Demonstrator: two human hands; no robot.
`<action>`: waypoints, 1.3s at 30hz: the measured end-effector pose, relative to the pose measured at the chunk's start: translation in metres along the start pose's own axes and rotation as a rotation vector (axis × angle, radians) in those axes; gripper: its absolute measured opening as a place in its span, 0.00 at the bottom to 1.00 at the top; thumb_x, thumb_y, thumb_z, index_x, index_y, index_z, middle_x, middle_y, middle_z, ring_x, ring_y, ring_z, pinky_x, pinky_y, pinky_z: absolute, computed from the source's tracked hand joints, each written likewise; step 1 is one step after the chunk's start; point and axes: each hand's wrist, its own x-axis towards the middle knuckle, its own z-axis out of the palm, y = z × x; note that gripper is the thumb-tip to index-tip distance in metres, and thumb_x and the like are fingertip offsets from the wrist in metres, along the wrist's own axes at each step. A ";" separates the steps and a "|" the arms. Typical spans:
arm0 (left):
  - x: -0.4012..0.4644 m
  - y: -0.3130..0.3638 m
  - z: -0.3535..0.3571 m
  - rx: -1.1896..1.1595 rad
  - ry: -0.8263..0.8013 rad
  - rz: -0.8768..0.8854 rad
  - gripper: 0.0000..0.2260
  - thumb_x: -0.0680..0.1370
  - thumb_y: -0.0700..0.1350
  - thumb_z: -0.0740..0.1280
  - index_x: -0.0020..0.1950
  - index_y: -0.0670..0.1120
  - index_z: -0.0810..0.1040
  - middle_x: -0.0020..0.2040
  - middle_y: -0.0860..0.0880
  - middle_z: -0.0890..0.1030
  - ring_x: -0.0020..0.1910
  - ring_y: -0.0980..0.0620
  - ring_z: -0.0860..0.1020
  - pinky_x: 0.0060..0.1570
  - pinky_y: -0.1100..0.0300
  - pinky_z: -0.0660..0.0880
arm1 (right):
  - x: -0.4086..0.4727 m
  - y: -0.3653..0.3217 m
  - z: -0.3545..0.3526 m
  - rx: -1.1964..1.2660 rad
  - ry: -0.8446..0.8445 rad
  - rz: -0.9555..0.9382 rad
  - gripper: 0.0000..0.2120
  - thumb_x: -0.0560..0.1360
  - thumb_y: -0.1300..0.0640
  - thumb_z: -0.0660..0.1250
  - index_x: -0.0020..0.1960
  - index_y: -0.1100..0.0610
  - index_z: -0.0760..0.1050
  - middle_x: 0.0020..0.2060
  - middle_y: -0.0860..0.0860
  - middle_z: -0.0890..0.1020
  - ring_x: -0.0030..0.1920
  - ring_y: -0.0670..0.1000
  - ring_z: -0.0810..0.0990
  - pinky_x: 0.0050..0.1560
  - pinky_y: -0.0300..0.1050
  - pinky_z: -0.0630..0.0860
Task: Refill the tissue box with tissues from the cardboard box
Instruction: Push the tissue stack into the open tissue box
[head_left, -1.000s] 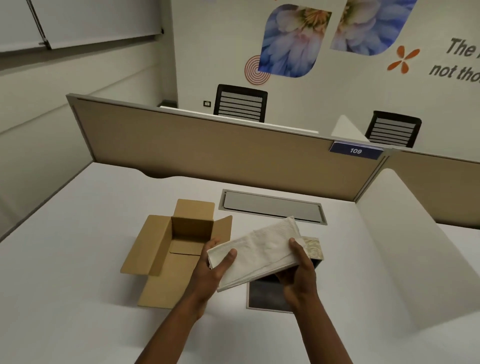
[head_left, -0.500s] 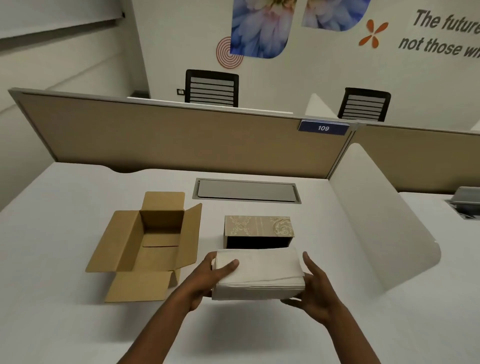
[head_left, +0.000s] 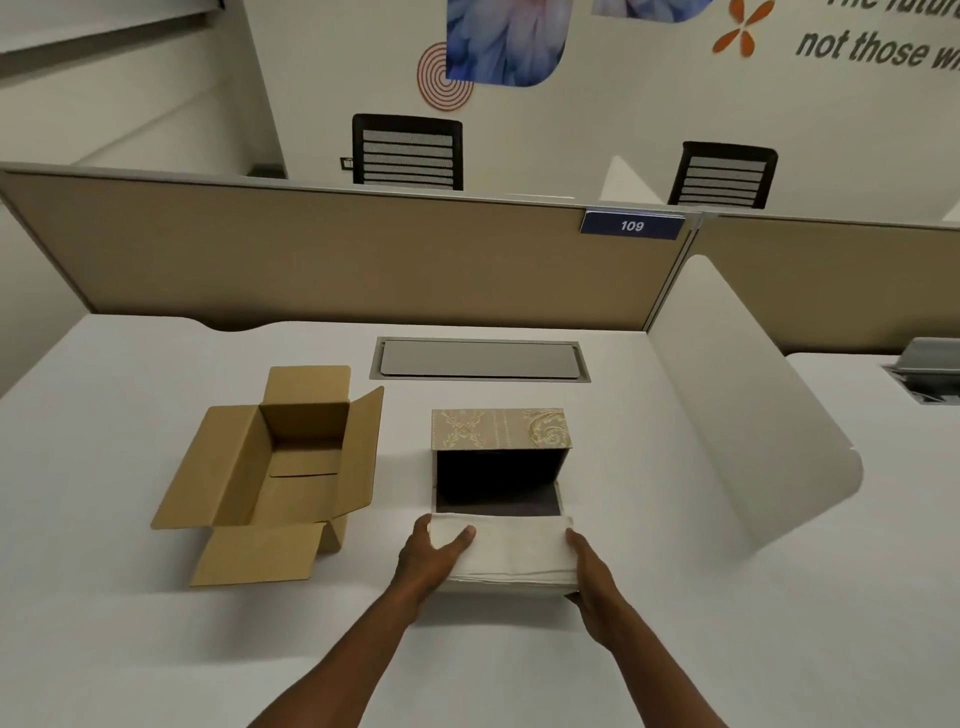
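A white stack of tissues (head_left: 511, 553) is held level between both hands, just in front of the tissue box. My left hand (head_left: 428, 564) grips its left end with the thumb on top. My right hand (head_left: 589, 577) presses against its right end. The tissue box (head_left: 501, 428) has a beige patterned side and lies with its dark open cavity facing me; the stack's far edge sits at that opening. The brown cardboard box (head_left: 270, 467) stands to the left with its flaps spread, and nothing shows inside it.
The white desk (head_left: 104, 597) is bounded by a tan partition (head_left: 311, 260) at the back and a white curved divider (head_left: 743, 431) on the right. A grey cable hatch (head_left: 480, 359) lies behind the tissue box.
The tissue stack went from tilted over the tissue box to level, then lower and forward to the box's open side. The camera view shifted right and tilted down.
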 end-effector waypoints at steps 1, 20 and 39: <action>0.001 -0.002 0.002 0.007 0.035 0.000 0.42 0.71 0.65 0.72 0.79 0.50 0.59 0.77 0.45 0.67 0.72 0.43 0.69 0.71 0.48 0.69 | 0.002 0.002 0.002 -0.009 0.014 -0.008 0.24 0.83 0.44 0.61 0.73 0.58 0.70 0.66 0.58 0.78 0.65 0.59 0.76 0.70 0.58 0.72; 0.003 -0.006 0.010 0.128 0.111 0.055 0.31 0.81 0.62 0.58 0.80 0.52 0.56 0.77 0.44 0.67 0.73 0.41 0.68 0.70 0.45 0.70 | 0.022 0.000 0.004 -0.052 0.122 0.066 0.29 0.84 0.38 0.50 0.72 0.60 0.68 0.53 0.56 0.78 0.49 0.56 0.78 0.55 0.54 0.78; 0.005 -0.012 0.006 0.185 0.073 0.073 0.31 0.81 0.59 0.61 0.81 0.55 0.52 0.77 0.44 0.66 0.72 0.40 0.69 0.68 0.44 0.72 | 0.021 0.021 0.005 -0.339 0.082 -0.187 0.34 0.81 0.32 0.48 0.74 0.55 0.70 0.67 0.55 0.77 0.64 0.57 0.76 0.64 0.51 0.72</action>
